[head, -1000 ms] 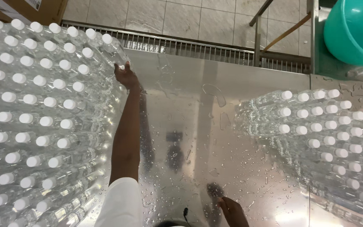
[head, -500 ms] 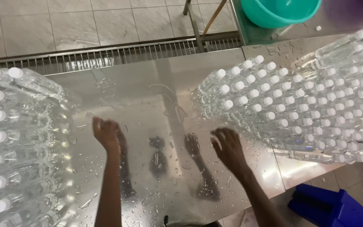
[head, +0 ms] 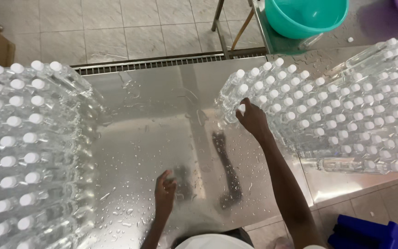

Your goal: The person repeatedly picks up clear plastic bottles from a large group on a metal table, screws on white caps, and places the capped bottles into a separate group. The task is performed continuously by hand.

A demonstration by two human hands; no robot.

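Note:
A wet steel table (head: 162,110) carries two big groups of clear plastic bottles with white caps. The right group (head: 346,106) stands at the table's right side. My right hand (head: 253,119) reaches its near left edge, fingers closed around the cap of one bottle (head: 241,109). The left group (head: 19,152) fills the left side. My left hand (head: 164,193) hovers low over the bare wet metal near the front edge, fingers loosely curled, holding nothing, apart from both groups.
A teal basin (head: 307,18) sits on a steel surface at the back right. One bottle (head: 342,164) lies on its side at the right group's front. A floor drain grate (head: 162,62) runs behind the table. A blue crate (head: 369,233) stands on the tiled floor bottom right.
My right hand has moved up and right from the bare table to the right group and closed on a bottle. My left hand has drawn back toward me. The view shifted left.

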